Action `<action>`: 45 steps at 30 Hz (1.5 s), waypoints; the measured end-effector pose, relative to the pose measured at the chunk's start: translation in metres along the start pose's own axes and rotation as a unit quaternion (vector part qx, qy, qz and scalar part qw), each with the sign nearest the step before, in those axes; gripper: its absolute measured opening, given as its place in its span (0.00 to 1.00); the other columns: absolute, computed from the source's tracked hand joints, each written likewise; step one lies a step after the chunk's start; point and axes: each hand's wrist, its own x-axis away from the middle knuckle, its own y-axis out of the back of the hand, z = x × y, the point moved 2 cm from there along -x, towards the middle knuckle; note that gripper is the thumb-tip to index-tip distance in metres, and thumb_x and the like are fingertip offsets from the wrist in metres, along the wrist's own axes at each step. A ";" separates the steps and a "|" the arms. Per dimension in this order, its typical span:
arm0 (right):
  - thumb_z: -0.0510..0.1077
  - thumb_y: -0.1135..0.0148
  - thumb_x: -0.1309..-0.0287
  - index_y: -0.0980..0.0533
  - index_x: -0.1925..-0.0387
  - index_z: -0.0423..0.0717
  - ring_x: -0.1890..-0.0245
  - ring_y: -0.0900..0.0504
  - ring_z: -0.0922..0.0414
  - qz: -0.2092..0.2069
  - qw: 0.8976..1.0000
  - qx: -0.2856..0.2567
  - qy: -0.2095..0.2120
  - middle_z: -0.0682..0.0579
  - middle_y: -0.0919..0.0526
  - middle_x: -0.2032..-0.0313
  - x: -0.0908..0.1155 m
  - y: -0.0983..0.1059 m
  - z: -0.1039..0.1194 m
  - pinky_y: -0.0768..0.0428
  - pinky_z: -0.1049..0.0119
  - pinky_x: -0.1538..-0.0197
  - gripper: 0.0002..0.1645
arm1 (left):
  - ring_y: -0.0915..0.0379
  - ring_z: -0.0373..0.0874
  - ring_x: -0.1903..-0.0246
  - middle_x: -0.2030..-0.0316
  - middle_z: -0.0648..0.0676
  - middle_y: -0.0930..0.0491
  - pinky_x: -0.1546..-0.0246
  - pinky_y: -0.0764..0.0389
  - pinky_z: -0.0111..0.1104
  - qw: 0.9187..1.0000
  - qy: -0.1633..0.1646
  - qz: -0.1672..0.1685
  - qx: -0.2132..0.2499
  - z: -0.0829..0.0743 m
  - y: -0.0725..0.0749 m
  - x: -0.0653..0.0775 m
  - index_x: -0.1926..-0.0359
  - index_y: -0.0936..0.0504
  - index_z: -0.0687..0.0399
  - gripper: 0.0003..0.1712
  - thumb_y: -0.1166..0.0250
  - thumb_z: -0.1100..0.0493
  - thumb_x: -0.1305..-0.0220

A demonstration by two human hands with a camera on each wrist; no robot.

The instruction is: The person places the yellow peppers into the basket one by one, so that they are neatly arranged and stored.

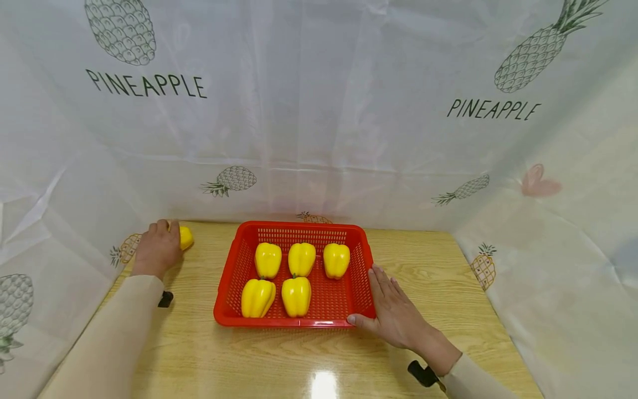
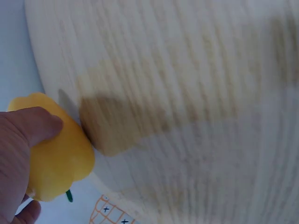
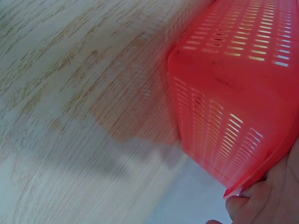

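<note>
At the far left of the table, my left hand [image 1: 158, 248] grips a yellow bell pepper [image 1: 186, 238]. In the left wrist view the thumb lies across this bell pepper [image 2: 63, 156], whose short green stem points down. My right hand [image 1: 394, 313] rests against the right side of a red plastic basket [image 1: 294, 322], fingers straight along the rim and thumb on the front right corner. Inside the basket several yellow bell peppers [image 1: 296, 297] stand in two rows, three behind and two in front. The right wrist view shows the slotted outer wall of the basket [image 3: 219, 121] beside the hand.
The wooden table [image 1: 413, 260] ends at a white curtain [image 1: 319, 127] printed with pineapples, which hangs behind and on both sides. Bare basket floor [image 1: 329, 299] shows at its front right. Each wrist carries a small black device [image 1: 421, 373].
</note>
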 end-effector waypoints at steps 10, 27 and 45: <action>0.83 0.49 0.35 0.54 0.18 0.31 0.17 0.49 0.36 -0.003 1.000 -0.006 0.005 0.34 0.55 0.17 0.000 0.000 -0.001 0.47 0.35 0.19 0.71 | 0.30 0.76 0.51 0.49 0.78 0.32 0.50 0.22 0.64 0.994 -0.050 -0.096 -0.005 -0.005 0.006 0.017 0.38 0.34 0.77 0.41 0.21 0.56 0.39; 0.83 0.49 0.35 0.55 0.17 0.31 0.17 0.49 0.36 -0.007 1.000 -0.009 0.008 0.33 0.55 0.17 0.001 -0.002 -0.003 0.47 0.35 0.19 0.71 | 0.27 0.71 0.52 0.49 0.75 0.28 0.47 0.20 0.61 0.979 -0.140 -0.149 0.008 -0.023 0.015 0.047 0.40 0.33 0.73 0.45 0.15 0.59 0.49; 0.82 0.48 0.35 0.55 0.18 0.30 0.18 0.49 0.35 -0.009 1.000 -0.019 0.007 0.34 0.56 0.17 0.001 -0.001 -0.002 0.48 0.35 0.19 0.72 | 0.26 0.67 0.38 0.39 0.68 0.22 0.39 0.21 0.60 0.953 -0.284 -0.096 -0.037 -0.041 0.016 0.100 0.36 0.22 0.63 0.34 0.25 0.73 0.46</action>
